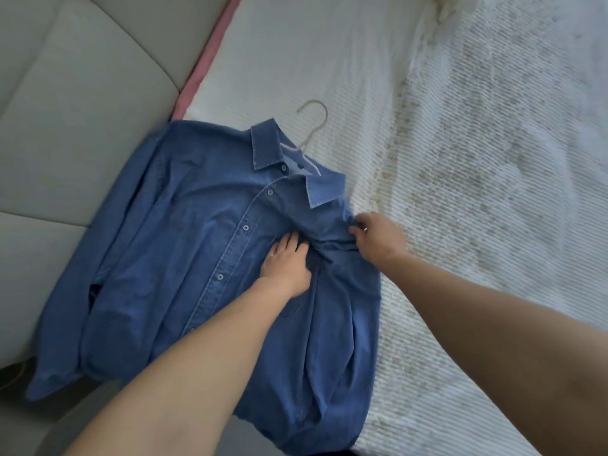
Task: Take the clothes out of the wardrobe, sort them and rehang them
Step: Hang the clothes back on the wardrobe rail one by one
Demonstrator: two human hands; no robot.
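Now the blue shirt [204,258] lies face up on the bed [460,159], buttoned down the front, with its left sleeve spilling over the near left edge against the padded headboard [65,110]. The hanger [311,133] sits inside the collar, its hook poking out toward the far side, so the shirt looks ready to go back on the rail once it is tidy. The left hand [286,261] rests flat on the chest with fingers straight and together, and that looks like an anchor, pinning the cloth so it cannot slide. The right hand [378,236] is at the right shoulder, fingers curled and pinching a fold of fabric there, and creases run between the two hands. Judging by that, the person is tugging the shoulder to seat it over the hanger's arm or to smooth the bunching. The right sleeve is folded under or hidden; it cannot be made out. The wardrobe is out of view.
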